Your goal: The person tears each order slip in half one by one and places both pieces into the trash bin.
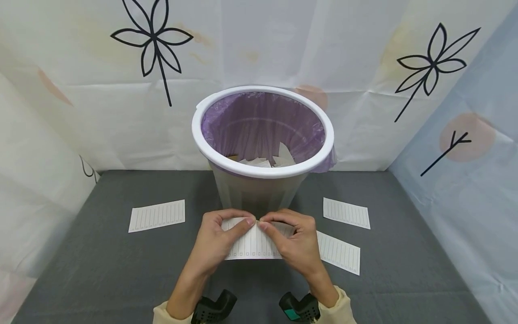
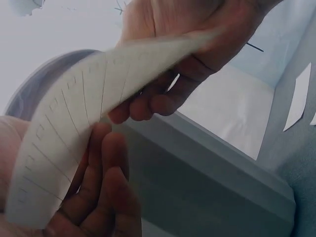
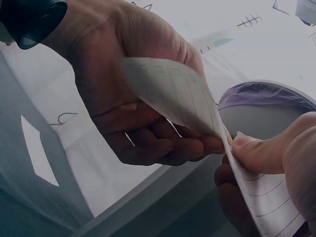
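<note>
A white paper slip [image 1: 252,245] ruled with thin lines and a row of small boxes is held up in front of the bin. My left hand [image 1: 220,236] pinches its upper edge between thumb and fingers near the middle. Right beside it, my right hand [image 1: 297,238] pinches the same edge, the thumbs almost meeting. In the left wrist view the slip [image 2: 74,103] bends in a curve between the two hands. The right wrist view shows the slip [image 3: 182,94] bowed too, one end close to the left palm.
A white bin [image 1: 259,189] with a purple liner [image 1: 259,112] stands just beyond the hands, paper pieces [image 1: 283,155] inside. One ruled slip [image 1: 158,216] lies on the grey table [image 1: 101,270] at left; two more slips [image 1: 346,212] lie at right. Fabric walls enclose the table.
</note>
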`<action>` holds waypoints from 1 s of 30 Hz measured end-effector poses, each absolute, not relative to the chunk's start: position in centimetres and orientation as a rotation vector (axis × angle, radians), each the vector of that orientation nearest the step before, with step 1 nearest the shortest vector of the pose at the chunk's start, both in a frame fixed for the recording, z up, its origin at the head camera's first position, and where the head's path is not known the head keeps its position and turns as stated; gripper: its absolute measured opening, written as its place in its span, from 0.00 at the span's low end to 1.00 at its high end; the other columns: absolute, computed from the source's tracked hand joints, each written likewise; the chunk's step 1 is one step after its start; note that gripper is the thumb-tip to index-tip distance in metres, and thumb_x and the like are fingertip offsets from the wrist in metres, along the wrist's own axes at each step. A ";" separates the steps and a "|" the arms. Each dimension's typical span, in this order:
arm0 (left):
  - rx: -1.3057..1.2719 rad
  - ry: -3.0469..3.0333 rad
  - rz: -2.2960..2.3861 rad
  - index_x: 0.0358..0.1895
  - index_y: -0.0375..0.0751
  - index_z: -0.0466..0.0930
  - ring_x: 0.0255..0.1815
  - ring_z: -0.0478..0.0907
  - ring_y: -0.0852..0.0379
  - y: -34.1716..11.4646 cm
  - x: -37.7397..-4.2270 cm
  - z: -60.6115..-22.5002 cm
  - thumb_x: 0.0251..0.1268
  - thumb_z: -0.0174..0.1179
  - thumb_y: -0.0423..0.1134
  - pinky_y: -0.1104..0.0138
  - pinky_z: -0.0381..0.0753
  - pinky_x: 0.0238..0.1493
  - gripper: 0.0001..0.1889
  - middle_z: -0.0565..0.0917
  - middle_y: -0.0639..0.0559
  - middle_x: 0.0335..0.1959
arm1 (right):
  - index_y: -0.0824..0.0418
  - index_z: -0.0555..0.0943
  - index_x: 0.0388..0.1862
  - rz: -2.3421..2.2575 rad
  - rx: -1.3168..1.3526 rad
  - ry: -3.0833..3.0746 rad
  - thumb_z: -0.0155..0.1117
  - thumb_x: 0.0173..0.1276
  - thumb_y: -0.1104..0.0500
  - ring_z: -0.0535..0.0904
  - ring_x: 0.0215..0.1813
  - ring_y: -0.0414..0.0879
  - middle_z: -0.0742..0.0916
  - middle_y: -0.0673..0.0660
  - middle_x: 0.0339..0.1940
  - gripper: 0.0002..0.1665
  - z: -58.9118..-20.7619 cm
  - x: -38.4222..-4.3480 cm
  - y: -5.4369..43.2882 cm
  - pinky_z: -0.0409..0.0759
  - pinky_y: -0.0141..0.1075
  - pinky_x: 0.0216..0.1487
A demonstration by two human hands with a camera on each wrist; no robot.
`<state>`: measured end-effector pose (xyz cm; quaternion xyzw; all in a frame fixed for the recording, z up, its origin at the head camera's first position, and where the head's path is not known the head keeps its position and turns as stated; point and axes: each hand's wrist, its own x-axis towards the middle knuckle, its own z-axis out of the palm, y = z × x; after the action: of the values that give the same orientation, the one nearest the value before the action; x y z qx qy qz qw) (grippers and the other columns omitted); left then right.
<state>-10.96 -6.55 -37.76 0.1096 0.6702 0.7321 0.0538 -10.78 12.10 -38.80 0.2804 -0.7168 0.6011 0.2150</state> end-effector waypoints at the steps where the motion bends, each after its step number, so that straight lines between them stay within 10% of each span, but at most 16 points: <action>1: 0.305 2.040 2.230 0.42 0.25 0.87 0.24 0.85 0.52 -6.5 -11.0 -37.7 0.67 0.67 0.32 0.65 0.84 0.26 0.09 0.87 0.39 0.32 | 0.64 0.89 0.34 1.667 0.772 -1.987 0.73 0.60 0.75 0.85 0.32 0.47 0.89 0.55 0.29 0.09 -38.8 -10.8 12.1 0.81 0.34 0.36; 30: 0.269 2.446 2.217 0.36 0.36 0.91 0.27 0.82 0.56 -6.4 -11.4 -38.4 0.60 0.73 0.31 0.67 0.79 0.27 0.03 0.89 0.47 0.31 | 0.67 0.88 0.33 1.707 0.712 -1.939 0.74 0.62 0.70 0.87 0.33 0.46 0.90 0.58 0.29 0.02 -38.6 -10.8 12.6 0.83 0.35 0.31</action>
<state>-11.41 -6.38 -38.39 0.0809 0.7358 0.6669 -0.0853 -10.81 12.57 -38.64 0.2585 -0.7043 0.6202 0.2290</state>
